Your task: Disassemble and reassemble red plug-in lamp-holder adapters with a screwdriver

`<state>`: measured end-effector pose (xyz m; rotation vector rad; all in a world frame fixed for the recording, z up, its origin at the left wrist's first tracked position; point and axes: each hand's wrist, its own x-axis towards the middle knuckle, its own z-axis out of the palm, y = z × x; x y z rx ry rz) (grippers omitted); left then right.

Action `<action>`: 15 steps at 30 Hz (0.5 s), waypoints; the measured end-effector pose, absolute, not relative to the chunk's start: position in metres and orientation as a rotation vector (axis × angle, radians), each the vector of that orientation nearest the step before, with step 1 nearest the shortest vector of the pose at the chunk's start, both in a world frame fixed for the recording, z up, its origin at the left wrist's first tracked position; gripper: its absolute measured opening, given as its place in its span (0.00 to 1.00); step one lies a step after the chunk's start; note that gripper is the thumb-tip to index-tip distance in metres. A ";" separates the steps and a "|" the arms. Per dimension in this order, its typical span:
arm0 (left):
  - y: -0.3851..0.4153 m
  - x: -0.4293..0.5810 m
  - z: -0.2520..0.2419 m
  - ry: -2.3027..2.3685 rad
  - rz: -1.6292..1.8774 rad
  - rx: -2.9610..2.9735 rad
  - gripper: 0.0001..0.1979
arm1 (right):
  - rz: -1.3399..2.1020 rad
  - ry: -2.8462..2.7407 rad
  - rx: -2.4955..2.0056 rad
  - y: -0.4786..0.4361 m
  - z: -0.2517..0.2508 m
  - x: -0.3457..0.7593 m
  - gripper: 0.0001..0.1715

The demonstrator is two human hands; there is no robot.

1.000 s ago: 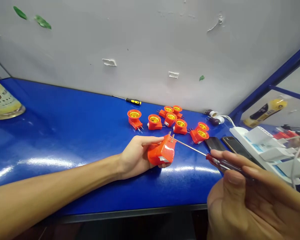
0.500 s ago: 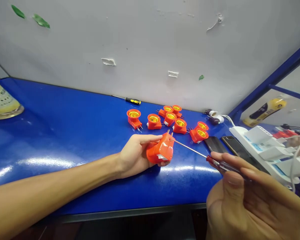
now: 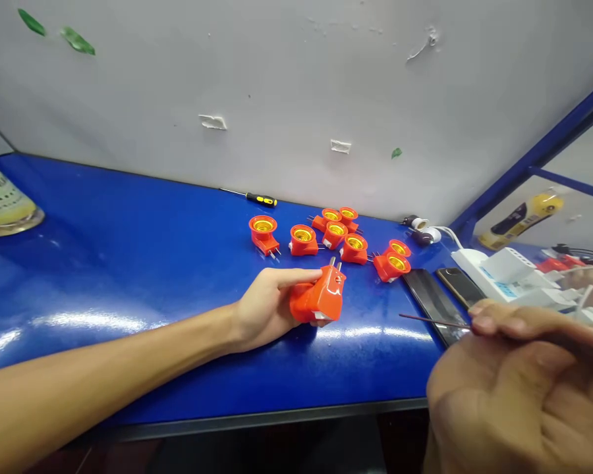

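Wrapped around a red plug-in lamp socket (image 3: 321,299), my left hand (image 3: 264,306) keeps its two metal prongs pointing up and away. A screw hole shows near the prongs on the side facing me. My right hand (image 3: 514,382), blurred by motion, is closed on a screwdriver (image 3: 435,321) whose thin shaft points left, apart from the socket. The screwdriver's handle is mostly hidden by my fingers. Beyond my left hand, several more red lamp sockets (image 3: 303,239) with gold-coloured threads lie on the blue table (image 3: 143,243).
A black-and-yellow screwdriver (image 3: 261,199) lies by the grey wall. On the right are a dark phone (image 3: 429,296), another phone (image 3: 457,284), a white power strip (image 3: 474,263) with plugged-in adapters, and a yellow bottle (image 3: 528,217). A yellowish container (image 3: 4,204) stands far left.
My right hand has drawn back to the right, so the screwdriver tip has left the socket's screw hole. My left hand holds the socket in nearly the same place.
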<state>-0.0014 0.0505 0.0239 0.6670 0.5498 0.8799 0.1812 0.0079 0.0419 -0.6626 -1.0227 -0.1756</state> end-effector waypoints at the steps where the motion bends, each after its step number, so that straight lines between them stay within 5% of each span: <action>1: 0.050 -0.001 0.024 0.561 0.876 0.674 0.11 | -0.139 -1.112 -0.700 0.011 0.043 0.183 0.05; 6: 0.049 -0.003 0.022 0.589 0.870 0.731 0.11 | -0.076 -1.936 -0.998 0.018 0.035 0.184 0.14; 15: 0.050 -0.002 0.017 0.555 0.888 0.813 0.09 | -0.276 -1.961 -0.869 0.025 0.022 0.174 0.09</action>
